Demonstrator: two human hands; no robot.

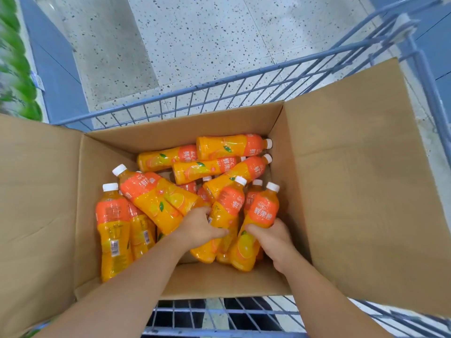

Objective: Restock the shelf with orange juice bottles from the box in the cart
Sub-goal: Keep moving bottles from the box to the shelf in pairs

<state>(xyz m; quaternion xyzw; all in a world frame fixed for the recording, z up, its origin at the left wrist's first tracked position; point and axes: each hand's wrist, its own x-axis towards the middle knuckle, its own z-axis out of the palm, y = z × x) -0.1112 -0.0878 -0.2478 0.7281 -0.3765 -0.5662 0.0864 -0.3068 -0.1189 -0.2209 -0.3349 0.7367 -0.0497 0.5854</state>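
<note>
Low in the centre of the frame, the person's left hand (199,229) curls round the lower body of a clear plastic orange juice bottle (228,206) with a white cap and an orange-red label. The thumb crosses its front and the fingers are tucked in along its left side.

Just to the right, the right hand (275,242) grips a second juice bottle (262,213) of the same kind, fingers closed round its waist from the right. The two held bottles lie side by side, touching, with their caps pointing toward the top of the frame.

The other loose bottles (156,198) lie jumbled around them. Several lie crosswise at the far end with caps to the right, one large one slants left of the left hand, and two lean by the left wall.

All sit inside a brown cardboard box (219,281) whose flaps are folded open to left and right. The box rests in a blue-grey wire shopping cart (219,86) on a pale speckled floor (195,32).

At the upper left edge runs a blue shelf base (56,69) carrying blurred green goods (14,69), well apart from both hands.
</note>
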